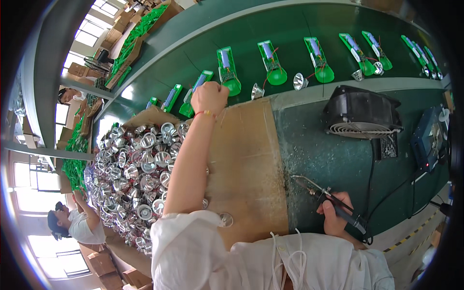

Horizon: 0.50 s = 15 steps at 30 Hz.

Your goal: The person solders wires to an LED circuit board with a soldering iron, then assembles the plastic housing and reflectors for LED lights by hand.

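Observation:
My left arm stretches out over the cardboard to the far conveyor. There my left hand (209, 99) is closed, its fingertips mostly hidden, between two green lamp housings. One green housing (228, 72) with a purple cylindrical cell lies just right of it; another green housing (200, 79) is partly covered behind it. What the fingers hold, if anything, cannot be made out. Near my body, my right hand (334, 215) grips a soldering iron (340, 205) with a thin metal guide beside its tip. That tip points left, close to the edge of the cardboard sheet (251, 159).
A large heap of silver reflector cups (140, 169) with wires covers the left of the bench. More green housings (316, 58) line the conveyor, several with reflectors wired on. A black fan (362, 111) and a blue soldering station (427, 140) stand at right. Another person (79, 224) works at far left.

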Available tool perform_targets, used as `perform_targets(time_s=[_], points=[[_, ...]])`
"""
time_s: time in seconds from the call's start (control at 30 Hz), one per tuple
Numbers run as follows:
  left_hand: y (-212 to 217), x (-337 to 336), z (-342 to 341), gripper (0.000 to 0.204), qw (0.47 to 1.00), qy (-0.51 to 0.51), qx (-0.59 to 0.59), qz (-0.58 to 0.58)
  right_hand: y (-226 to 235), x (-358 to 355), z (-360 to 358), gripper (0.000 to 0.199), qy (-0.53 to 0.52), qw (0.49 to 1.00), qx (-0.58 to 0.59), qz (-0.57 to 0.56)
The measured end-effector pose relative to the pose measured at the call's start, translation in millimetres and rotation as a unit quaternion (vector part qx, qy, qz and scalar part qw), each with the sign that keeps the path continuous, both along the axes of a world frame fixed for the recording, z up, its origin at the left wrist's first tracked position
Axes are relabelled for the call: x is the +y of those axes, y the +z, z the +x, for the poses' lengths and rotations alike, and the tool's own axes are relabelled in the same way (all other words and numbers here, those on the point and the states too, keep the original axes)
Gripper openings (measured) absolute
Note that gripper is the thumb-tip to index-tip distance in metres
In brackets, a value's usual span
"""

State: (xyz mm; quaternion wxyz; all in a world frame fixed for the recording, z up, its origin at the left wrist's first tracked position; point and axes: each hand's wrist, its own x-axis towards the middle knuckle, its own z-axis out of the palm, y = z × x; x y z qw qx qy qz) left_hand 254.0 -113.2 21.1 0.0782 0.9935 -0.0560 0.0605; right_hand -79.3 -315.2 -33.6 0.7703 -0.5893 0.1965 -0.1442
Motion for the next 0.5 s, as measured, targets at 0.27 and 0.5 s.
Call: perform_targets(time_s=[0.27,0.5], points=[[-20.1,28.5,57.2,0.032,0.975,-0.008,-0.219,-0.035,-1.1,-0.9,5.2,0.018,-0.014,1.0,0.015,0.001],[-18.1,62.9,42.4,0.064,0.99,-0.018,0.097,0.1,-0.1,-1.3,3.1,0.015,-0.007,1.0,0.005,-0.005]])
